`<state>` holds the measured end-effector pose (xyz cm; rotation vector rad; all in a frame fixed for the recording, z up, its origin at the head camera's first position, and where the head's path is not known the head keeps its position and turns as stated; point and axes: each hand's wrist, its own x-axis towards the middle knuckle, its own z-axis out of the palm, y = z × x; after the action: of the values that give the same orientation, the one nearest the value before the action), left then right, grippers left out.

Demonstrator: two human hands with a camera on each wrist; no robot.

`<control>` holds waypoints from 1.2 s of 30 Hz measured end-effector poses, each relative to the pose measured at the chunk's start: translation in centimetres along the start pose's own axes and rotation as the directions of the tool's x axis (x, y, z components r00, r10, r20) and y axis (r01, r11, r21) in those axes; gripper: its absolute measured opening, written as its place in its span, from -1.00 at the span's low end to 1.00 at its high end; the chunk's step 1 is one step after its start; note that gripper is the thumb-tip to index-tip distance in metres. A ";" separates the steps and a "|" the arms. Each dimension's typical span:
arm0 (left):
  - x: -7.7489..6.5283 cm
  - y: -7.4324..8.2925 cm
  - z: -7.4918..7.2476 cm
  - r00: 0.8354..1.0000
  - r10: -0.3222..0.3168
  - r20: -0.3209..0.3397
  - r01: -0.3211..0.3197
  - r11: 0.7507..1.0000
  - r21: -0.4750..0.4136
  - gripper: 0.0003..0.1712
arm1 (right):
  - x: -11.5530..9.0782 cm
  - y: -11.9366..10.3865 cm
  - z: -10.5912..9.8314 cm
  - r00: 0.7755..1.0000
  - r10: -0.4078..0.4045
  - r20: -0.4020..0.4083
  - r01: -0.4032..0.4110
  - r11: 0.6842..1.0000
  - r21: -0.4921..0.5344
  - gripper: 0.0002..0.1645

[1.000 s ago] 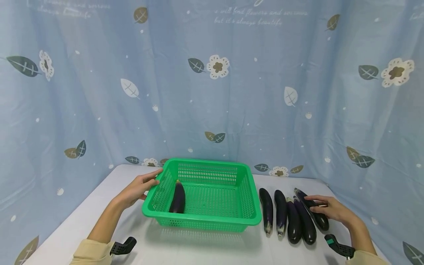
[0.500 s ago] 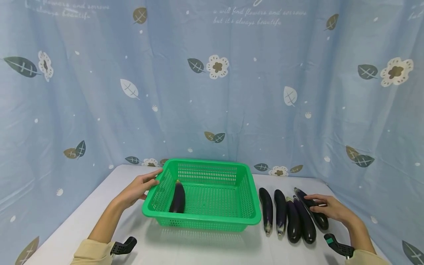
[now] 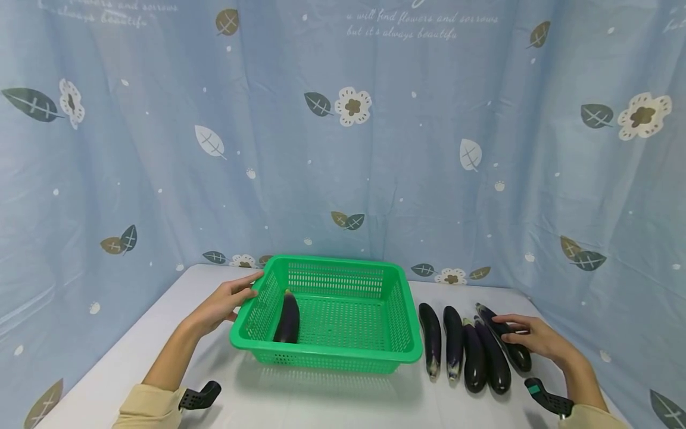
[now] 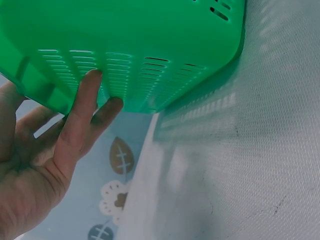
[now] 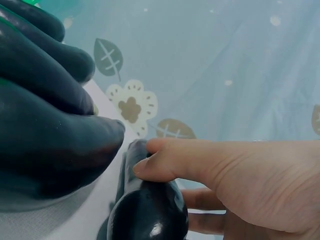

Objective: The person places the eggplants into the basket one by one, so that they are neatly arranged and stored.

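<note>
A green plastic basket (image 3: 327, 357) with slotted walls stands on the table, and one eggplant (image 3: 288, 319) lies inside along its left wall. My left hand (image 3: 222, 305) grips the basket's left rim. In the left wrist view, two fingertips (image 4: 90, 80) press the slotted outer wall below the rim, while other fingers reach past its edge. At the far right, my right hand (image 3: 536, 338) holds the outermost eggplant (image 3: 518, 356), which lies slanted on the table. The right wrist view has the thumb (image 5: 150, 167) on top of this eggplant (image 5: 150, 212) and fingers along its far side.
Between the basket and my right hand, several eggplants (image 3: 454, 345) lie side by side, stems pointing different ways. A white cloth covers the table (image 3: 300, 405). Behind and at both sides hangs a blue patterned curtain (image 3: 278, 196). Black camera mounts (image 3: 200, 396) stick out from both wrists.
</note>
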<state>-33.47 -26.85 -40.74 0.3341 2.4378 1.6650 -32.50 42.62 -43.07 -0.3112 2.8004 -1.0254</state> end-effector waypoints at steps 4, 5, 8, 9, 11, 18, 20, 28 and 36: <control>-0.1 0.0 0.0 1.000 0.000 0.000 0.000 1.000 -0.005 -0.29 | 0.1 0.0 0.0 0.999 0.031 -0.008 -0.031 1.000 0.001 -0.36; -0.2 -0.1 0.0 1.000 0.000 0.000 0.000 1.000 -0.001 -0.29 | 0.1 0.0 0.0 1.000 0.025 -0.008 -0.025 1.000 -0.002 -0.37; -0.3 -0.1 0.0 1.000 0.000 0.001 0.000 1.000 0.008 -0.28 | 0.2 -0.1 0.0 0.999 0.049 -0.019 -0.049 0.999 0.000 -0.38; -0.4 -0.1 0.1 1.000 0.000 0.000 0.000 1.000 0.012 -0.28 | 0.2 -0.1 0.1 0.998 0.065 -0.024 -0.065 0.998 0.001 -0.37; -0.4 -0.1 0.1 1.000 0.000 -0.001 0.000 1.000 0.009 -0.28 | 0.2 -0.1 0.1 0.996 0.086 -0.030 -0.086 0.996 0.000 -0.37; -0.3 -0.1 0.2 1.000 0.001 -0.001 -0.001 1.000 -0.005 -0.29 | 0.2 -0.3 0.2 0.984 0.170 -0.051 -0.170 0.985 0.016 -0.36; -0.3 -0.1 0.2 1.000 0.001 0.001 -0.001 1.000 -0.002 -0.29 | 0.3 -0.4 0.1 0.979 0.194 -0.060 -0.193 0.981 0.022 -0.36; -0.1 -0.3 0.1 1.000 0.005 -0.004 -0.005 1.000 -0.004 -0.29 | 0.6 -0.7 0.0 0.967 0.234 -0.098 -0.232 0.972 0.036 -0.33; -0.1 -0.1 0.1 1.000 -0.001 -0.017 0.000 1.000 -0.008 -0.29 | 0.5 -1.7 -0.2 0.966 0.231 -0.112 -0.225 0.972 0.063 -0.28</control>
<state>-33.32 -26.85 -40.91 0.3197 2.4423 1.6835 -32.82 41.31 -41.87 0.0808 2.8234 -1.0886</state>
